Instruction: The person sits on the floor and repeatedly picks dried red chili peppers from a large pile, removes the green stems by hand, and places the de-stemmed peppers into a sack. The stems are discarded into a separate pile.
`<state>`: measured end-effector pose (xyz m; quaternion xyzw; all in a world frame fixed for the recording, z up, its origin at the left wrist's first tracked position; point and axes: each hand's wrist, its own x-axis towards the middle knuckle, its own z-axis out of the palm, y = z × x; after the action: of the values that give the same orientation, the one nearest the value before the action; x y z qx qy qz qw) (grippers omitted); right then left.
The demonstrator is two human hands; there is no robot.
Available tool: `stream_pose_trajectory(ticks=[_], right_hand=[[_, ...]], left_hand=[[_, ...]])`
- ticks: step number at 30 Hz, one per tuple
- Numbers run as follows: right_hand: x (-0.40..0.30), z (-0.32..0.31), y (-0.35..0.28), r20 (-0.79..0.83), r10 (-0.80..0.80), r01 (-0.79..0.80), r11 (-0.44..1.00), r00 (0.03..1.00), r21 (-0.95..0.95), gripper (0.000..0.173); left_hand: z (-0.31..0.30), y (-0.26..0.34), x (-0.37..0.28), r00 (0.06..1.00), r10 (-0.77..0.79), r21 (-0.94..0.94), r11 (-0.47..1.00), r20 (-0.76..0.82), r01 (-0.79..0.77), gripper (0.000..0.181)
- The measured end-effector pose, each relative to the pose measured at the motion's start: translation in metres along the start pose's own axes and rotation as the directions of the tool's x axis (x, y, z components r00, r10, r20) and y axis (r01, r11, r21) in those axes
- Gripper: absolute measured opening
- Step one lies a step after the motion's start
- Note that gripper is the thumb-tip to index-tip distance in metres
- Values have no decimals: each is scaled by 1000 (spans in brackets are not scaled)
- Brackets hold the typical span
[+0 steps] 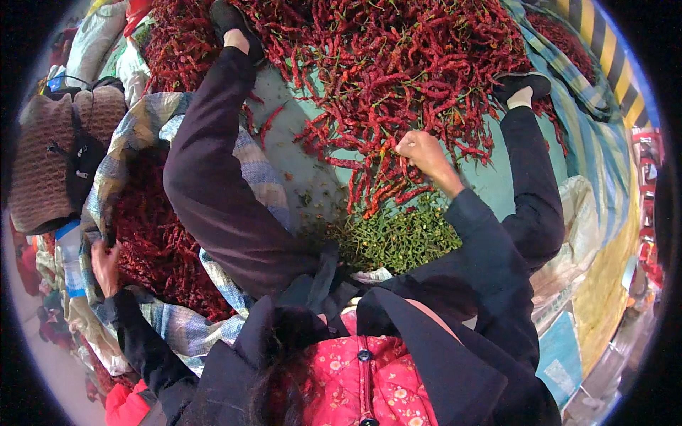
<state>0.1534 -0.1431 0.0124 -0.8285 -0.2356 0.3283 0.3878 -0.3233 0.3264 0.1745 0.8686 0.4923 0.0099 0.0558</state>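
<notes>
My right hand (pixel 424 153) is over the near edge of a large heap of red chili peppers (pixel 394 80). Its fingers are curled together, and whatever may be between the fingertips is hidden. Below it, red chilies (pixel 381 186) lie loosely side by side, next to a pile of green chili stems (pixel 402 239) between my legs. Off to the left, my left hand (pixel 106 266), slightly blurred, hovers at the rim of an open plaid woven sack (pixel 114 154). Dark red chilies (pixel 160 245) fill that sack. The left fingers look apart, with nothing visible in them.
My legs stretch out on both sides of the heap, dark shoes (pixel 525 85) among the chilies. A brown knitted item (pixel 45 160) lies beyond the sack. White sacks (pixel 96 42) stand at upper left. A yellow-and-black striped edge (pixel 613 48) borders the right, near a blue-green striped sheet (pixel 602 165).
</notes>
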Motion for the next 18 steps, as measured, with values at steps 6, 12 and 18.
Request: stream_pose_trajectory(ticks=[6, 12, 18], right_hand=[[-45, -15, -34, 253, 78, -216, 784, 964, 582, 14], [-71, 17, -54, 317, -3, -214, 731, 949, 648, 18], [-60, 27, -33, 275, 79, -185, 903, 958, 388, 26]], left_hand=[[20, 296, -61, 929, 359, -592, 732, -84, -337, 19], [174, 435, -101, 621, 592, -841, 200, 513, 503, 32], [208, 432, -102, 531, 659, -805, 201, 532, 558, 27]])
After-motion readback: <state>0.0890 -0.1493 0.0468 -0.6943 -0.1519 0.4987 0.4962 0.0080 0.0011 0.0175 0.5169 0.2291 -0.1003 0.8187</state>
